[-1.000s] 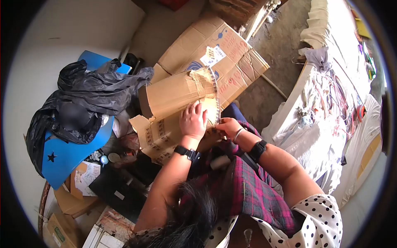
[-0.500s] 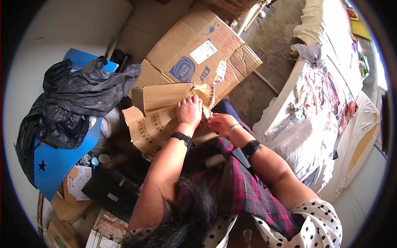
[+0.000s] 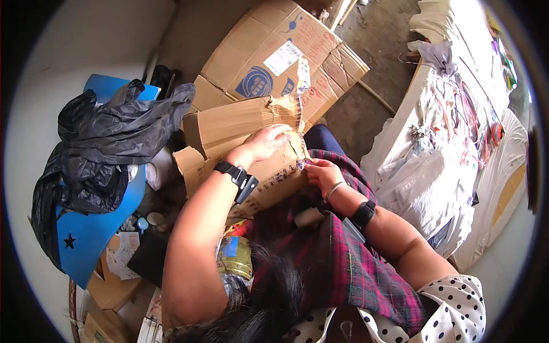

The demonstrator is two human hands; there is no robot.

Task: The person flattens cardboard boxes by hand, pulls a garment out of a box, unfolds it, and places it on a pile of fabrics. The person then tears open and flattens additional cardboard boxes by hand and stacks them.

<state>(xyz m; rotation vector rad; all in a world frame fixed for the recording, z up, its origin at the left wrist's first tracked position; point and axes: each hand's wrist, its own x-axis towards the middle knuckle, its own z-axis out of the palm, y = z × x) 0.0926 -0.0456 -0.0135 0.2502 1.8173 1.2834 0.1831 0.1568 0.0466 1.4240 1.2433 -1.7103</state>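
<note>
A worn brown cardboard box (image 3: 229,128) with torn flaps and dark print rests in front of me, over my lap. My left hand (image 3: 264,143) lies on top of its panel, fingers stretched out and pressing on the cardboard. At the box's right corner my right hand (image 3: 324,176) is closed, thumb and fingers pinching the torn, taped edge. A large flattened carton (image 3: 229,63) with a white label and blue print lies behind the box.
A black plastic bag (image 3: 108,143) drapes over a blue panel (image 3: 97,234) at left. White sheets and tangled cords (image 3: 452,131) cover a raised surface at right. Papers and small boxes (image 3: 114,286) lie lower left; a pole (image 3: 377,97) lies on the floor.
The box has turned and its printed flap has swung toward my lap. My left hand has gone from gripping the fold to lying across the panel; my right hand has moved slightly right and down.
</note>
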